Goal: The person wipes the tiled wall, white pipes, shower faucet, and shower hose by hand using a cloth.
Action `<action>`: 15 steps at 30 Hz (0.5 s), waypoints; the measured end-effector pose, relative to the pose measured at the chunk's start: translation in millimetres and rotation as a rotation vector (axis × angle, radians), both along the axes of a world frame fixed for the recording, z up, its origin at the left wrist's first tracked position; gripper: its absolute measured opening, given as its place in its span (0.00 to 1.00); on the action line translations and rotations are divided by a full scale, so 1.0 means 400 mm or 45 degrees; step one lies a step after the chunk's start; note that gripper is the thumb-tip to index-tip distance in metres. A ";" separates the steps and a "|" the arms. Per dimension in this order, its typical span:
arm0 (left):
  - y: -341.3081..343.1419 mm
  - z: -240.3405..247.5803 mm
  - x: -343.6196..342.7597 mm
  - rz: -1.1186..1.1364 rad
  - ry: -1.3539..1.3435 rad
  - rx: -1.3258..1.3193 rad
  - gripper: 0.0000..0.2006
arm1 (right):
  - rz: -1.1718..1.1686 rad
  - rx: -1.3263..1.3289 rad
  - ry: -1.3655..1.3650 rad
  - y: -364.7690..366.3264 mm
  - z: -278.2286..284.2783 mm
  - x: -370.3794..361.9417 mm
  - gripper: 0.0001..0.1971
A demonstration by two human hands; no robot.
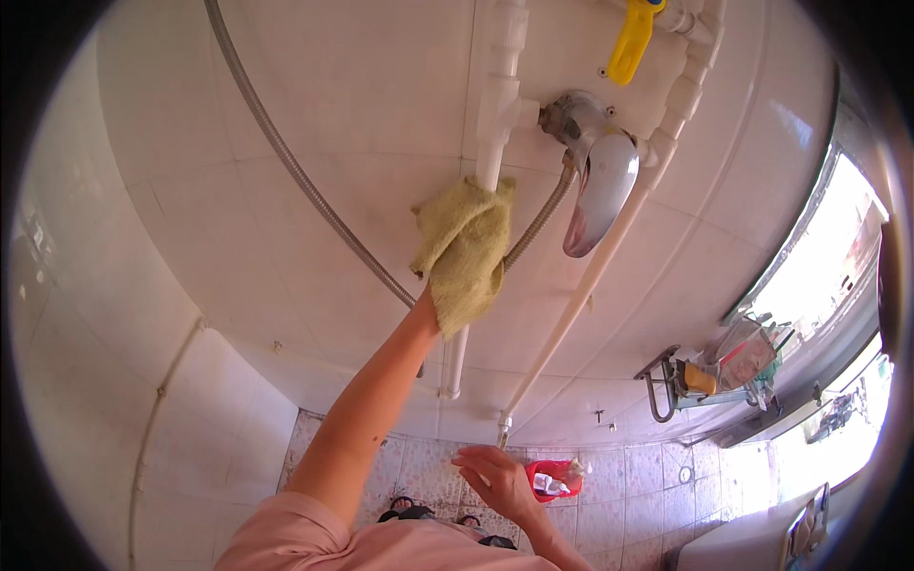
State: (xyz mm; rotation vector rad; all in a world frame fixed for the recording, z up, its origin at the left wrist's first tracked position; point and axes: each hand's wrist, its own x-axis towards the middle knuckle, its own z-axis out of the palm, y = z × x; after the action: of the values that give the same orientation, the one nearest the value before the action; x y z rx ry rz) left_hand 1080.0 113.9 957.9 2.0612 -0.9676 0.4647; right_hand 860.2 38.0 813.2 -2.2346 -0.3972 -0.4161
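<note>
Pink fabric sleeve (pixel 286 533) behind, olive cloth (pixel 471 243) is clasped over white plastic pipe (pixel 492 143) by the left grip (pixel 429 303), apparently for wiping; sliding seems needed next, right grip (pixel 499 481) empty.

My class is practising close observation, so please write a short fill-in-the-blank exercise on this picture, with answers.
The arm touching the cloth is the ____ one.
The right hand holds ____.
The container on the floor is coloured ____.
The handle near the top edge is coloured ____.

Missing words: left; nothing; red; yellow.
</note>
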 end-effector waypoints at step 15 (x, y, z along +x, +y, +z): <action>0.023 -0.264 -0.009 0.117 -0.107 -0.167 0.12 | 0.021 -0.009 0.078 0.050 -0.003 -0.012 0.07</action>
State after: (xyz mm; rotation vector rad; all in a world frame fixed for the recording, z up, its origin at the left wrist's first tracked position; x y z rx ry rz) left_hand 1076.3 122.9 852.5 1.9866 -0.8699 0.6511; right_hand 855.4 57.9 811.9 -2.2435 -0.3847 -0.3371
